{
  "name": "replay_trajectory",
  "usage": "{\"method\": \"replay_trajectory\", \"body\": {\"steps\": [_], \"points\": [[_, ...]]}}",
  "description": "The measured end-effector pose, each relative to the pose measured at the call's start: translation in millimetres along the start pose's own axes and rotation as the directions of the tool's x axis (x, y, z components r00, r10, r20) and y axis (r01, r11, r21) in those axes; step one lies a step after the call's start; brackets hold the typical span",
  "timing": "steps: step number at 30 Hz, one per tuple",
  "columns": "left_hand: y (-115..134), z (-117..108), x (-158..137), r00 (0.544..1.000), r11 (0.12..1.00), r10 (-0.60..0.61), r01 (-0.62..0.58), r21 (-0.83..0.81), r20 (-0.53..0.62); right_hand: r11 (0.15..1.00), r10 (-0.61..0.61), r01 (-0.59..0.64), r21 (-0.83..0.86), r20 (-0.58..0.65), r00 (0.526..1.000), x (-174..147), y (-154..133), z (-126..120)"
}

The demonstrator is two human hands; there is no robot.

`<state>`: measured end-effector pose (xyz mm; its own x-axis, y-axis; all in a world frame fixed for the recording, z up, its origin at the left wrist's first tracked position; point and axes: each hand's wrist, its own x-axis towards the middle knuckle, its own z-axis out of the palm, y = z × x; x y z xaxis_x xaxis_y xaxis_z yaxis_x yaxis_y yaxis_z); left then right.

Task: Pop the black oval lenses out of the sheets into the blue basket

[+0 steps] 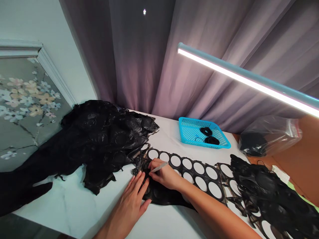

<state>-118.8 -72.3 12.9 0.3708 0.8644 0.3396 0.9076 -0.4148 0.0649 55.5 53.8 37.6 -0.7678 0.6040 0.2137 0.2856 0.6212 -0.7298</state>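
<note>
A thin black sheet (198, 167) with rows of round holes lies on the white table. Through the holes the white surface shows. My left hand (134, 197) rests on the sheet's left end, fingers stretched out and holding nothing. Just to its right, my right hand (161, 174) pinches a slim, pale, pen-like tool (159, 167). The tool's tip is hidden by the fingers, low over the sheet. Near the hands, the lower row of the sheet looks dark, with no white showing through.
A big heap of crumpled black sheets (99, 139) stands at the left. More perforated black sheeting (271, 189) piles up at the right. At the back, a blue basket (184, 142) holds black rings (211, 140). Behind it are a clear plastic bag (276, 131) and a lit tube lamp (244, 79).
</note>
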Motion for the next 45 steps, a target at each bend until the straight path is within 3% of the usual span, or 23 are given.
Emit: {"method": "replay_trajectory", "body": {"steps": [4, 5, 7, 8, 10, 11, 12, 14, 17, 20, 23, 29, 39, 45], "points": [[-1, 0, -1, 1.0, 1.0, 0.002, -0.002, 0.002, -0.006, 0.948, -0.115, 0.134, -0.29, 0.079, 0.99, 2, -2, 2], [-1, 0, -1, 1.0, 1.0, 0.001, -0.001, 0.003, 0.002, 0.941, -0.109, 0.118, -0.318, 0.045, 0.993, 4, 2, -5], [-1, -1, 1, 1.0, 1.0, -0.005, 0.005, -0.01, 0.02, 0.95, -0.028, -0.025, -0.31, -0.165, 0.986, 10, 14, -25], [-2, -2, 2, 1.0, 1.0, -0.009, 0.01, -0.02, 0.028, 0.954, 0.029, -0.119, -0.275, -0.309, 0.951, 12, 22, -38], [-3, -5, 2, 0.999, 0.999, -0.005, 0.007, -0.037, 0.035, 0.951, 0.129, -0.259, -0.168, -0.547, 0.827, 12, 32, -61], [-4, -6, 2, 1.0, 0.999, -0.001, 0.002, -0.038, 0.03, 0.951, 0.165, -0.286, -0.113, -0.598, 0.784, 9, 34, -69], [-5, -8, 0, 1.0, 0.999, -0.003, 0.004, -0.033, 0.02, 0.955, 0.19, -0.288, -0.067, -0.608, 0.771, 6, 33, -73], [-5, -12, -7, 1.0, 1.0, -0.017, 0.017, -0.019, -0.014, 0.969, 0.209, -0.248, -0.005, -0.522, 0.827, -5, 21, -66], [-1, -17, -23, 0.999, 1.0, -0.017, 0.017, -0.014, -0.05, 0.985, 0.171, -0.169, 0.032, -0.305, 0.937, -19, -8, -32], [8, -18, -38, 0.998, 1.0, 0.023, -0.024, -0.013, -0.055, 0.993, 0.111, -0.106, 0.05, -0.122, 0.986, -26, -31, 2], [15, -17, -46, 1.0, 1.0, 0.016, -0.016, -0.012, -0.021, 0.99, 0.088, -0.083, 0.115, -0.038, 0.995, -29, -38, 18], [17, -17, -47, 1.0, 1.0, 0.007, -0.007, -0.003, 0.003, 0.971, 0.111, -0.107, 0.213, -0.01, 0.994, -32, -33, 19], [19, -15, -48, 1.0, 0.999, -0.019, 0.019, -0.043, -0.008, 0.978, 0.112, -0.109, 0.179, -0.009, 0.994, -32, -35, 24], [19, -14, -48, 1.0, 0.999, -0.012, 0.012, -0.037, -0.012, 0.996, 0.061, -0.059, 0.067, -0.034, 0.998, -38, -37, 34]]}}
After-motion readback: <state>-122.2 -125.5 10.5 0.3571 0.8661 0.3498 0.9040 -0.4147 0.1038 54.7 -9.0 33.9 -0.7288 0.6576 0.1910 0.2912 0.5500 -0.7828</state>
